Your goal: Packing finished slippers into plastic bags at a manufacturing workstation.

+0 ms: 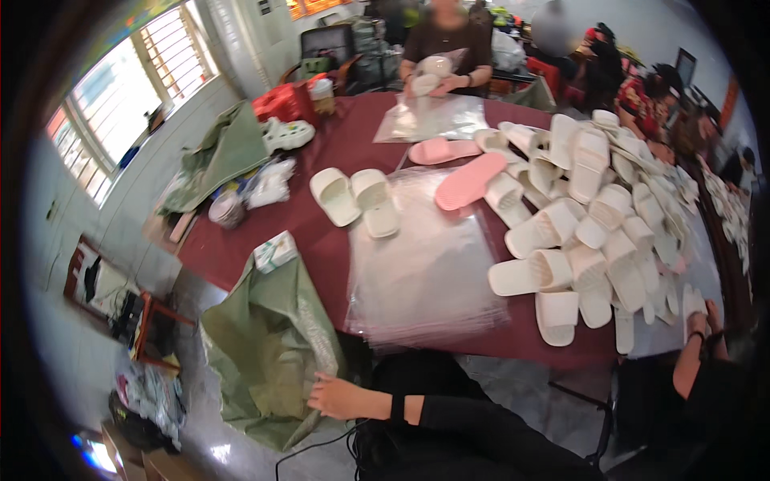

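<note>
My right hand (345,398) reaches leftward across my lap, its black sleeve coming in from the lower right. Its fingers are curled on the edge of an olive-green sack (277,321), whose mouth hangs open beside the table. The sack's lower inside is shadowed. My left hand is not in view. A small tissue packet (274,252) rests at the sack's upper edge. Ahead of me lies a stack of clear plastic bags (421,280). A pair of white slippers (353,199) touches its upper left, and a pink slipper (471,182) lies at its upper right.
White slippers (553,228) are heaped on the right of the dark red table (241,248). Opposite, a person (445,48) holds white slippers in a clear bag. Another person's hands (699,317) are at the right edge. A wooden stool (156,325) stands left.
</note>
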Motion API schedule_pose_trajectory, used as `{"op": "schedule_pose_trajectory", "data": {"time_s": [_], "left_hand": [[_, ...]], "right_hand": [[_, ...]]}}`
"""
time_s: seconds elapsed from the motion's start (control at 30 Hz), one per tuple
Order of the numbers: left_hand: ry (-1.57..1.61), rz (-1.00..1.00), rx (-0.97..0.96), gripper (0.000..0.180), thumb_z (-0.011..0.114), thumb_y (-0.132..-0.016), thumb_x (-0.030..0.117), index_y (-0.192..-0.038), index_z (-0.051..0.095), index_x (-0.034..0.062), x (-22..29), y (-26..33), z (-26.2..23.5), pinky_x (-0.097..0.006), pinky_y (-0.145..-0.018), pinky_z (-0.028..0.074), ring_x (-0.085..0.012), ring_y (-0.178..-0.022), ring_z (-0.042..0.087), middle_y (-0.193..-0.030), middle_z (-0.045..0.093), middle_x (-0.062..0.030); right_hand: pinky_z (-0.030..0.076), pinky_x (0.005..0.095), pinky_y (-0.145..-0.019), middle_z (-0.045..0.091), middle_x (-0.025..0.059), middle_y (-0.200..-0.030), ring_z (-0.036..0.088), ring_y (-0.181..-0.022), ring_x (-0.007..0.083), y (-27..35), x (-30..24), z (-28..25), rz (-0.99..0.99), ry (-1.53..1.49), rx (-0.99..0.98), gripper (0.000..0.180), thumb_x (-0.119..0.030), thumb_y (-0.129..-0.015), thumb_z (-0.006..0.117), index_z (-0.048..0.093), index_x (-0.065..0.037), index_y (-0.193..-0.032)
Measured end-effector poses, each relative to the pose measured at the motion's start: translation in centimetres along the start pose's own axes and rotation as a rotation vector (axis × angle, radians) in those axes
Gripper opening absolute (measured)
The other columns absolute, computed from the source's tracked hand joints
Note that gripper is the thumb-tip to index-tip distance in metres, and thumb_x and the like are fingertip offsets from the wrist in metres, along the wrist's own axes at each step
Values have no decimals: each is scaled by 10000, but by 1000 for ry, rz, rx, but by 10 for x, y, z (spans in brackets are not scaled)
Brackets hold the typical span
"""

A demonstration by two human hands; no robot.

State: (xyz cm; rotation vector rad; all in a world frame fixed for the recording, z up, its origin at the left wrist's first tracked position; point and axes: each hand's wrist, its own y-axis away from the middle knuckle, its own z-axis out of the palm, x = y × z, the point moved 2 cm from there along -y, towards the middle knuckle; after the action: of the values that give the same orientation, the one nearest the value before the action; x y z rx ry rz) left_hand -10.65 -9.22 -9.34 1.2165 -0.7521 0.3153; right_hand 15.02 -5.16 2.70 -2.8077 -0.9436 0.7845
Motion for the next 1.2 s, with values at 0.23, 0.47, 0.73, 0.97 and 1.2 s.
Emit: {"op": "schedule_pose_trajectory", "data": {"time_s": [0.23, 0.47, 0.73, 0.97, 1.2], "left_hand": [[-205, 54, 8, 337, 480, -941, 323, -1050, 602, 28, 4, -5, -60, -329, -693, 488, -177, -770, 612, -888, 654, -22], [-350, 160, -8, 324, 473, -945, 303, -1059, 599, 26, 35, -26, -94, -321, -692, 487, -173, -781, 611, -905, 650, -30], [-459, 286, 17, 310, 465, -951, 280, -1069, 595, 24, 60, -43, -119, -312, -689, 487, -169, -793, 610, -924, 646, -39], [-501, 383, 74, 299, 458, -956, 260, -1077, 592, 22, 65, -43, -124, -305, -688, 486, -165, -803, 609, -942, 643, -48], [-492, 448, 140, 288, 451, -961, 239, -1086, 588, 19, 50, -27, -105, -297, -686, 486, -161, -814, 608, -959, 639, -56]], "right_hand": [[264, 496, -1050, 580, 43, -906, 542, -995, 243, -1, -15, -8, -84, -87, 210, 247, -275, -791, 646, 577, -110, -962], [264, 486, -1061, 571, 39, -890, 532, -980, 230, -5, -16, -15, -55, -73, 117, 260, -263, -761, 658, 571, -98, -942], [263, 481, -1060, 570, 41, -883, 535, -960, 241, 1, -12, -23, -22, -39, 152, 262, -276, -765, 652, 563, -100, -938], [269, 455, -1058, 582, 61, -915, 545, -977, 238, 16, -17, -63, -29, -113, 181, 251, -274, -798, 621, 567, -86, -955], [338, 429, -995, 615, 77, -977, 553, -1010, 238, 88, 24, -105, 258, -69, 197, 274, -280, -859, 580, 596, -78, -1044]]}}
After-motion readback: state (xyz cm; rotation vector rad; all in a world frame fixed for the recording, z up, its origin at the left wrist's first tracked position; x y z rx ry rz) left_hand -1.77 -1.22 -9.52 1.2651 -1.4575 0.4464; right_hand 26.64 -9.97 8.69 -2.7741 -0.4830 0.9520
